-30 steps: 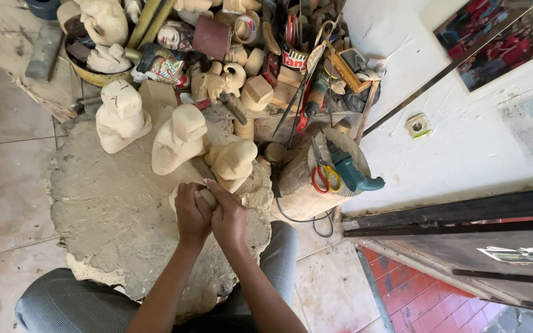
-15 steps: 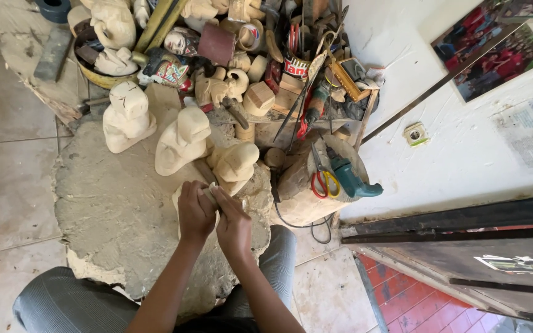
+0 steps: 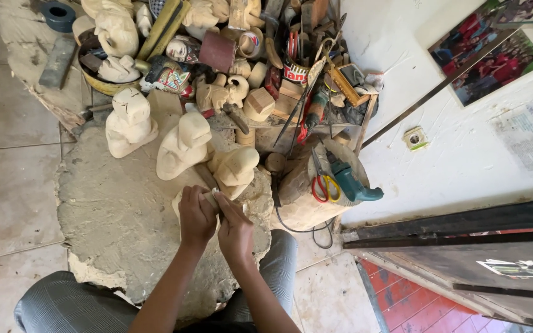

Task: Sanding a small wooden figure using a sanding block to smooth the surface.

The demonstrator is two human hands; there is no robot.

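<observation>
My left hand [image 3: 195, 216] and right hand [image 3: 235, 229] both clench a pale, rough wooden carving [image 3: 208, 198] over the crumbly grey mat [image 3: 118, 216], just below three smooth rounded figures [image 3: 183, 145]; open mat lies leftward.

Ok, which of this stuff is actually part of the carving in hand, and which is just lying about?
In hand:
- left hand and right hand, both gripping the small pale carving; any tool is hidden

Lying about:
- three unfinished pale figures
- red-handled scissors
- teal power drill
- yellow bowl of carvings
- tape roll
</observation>
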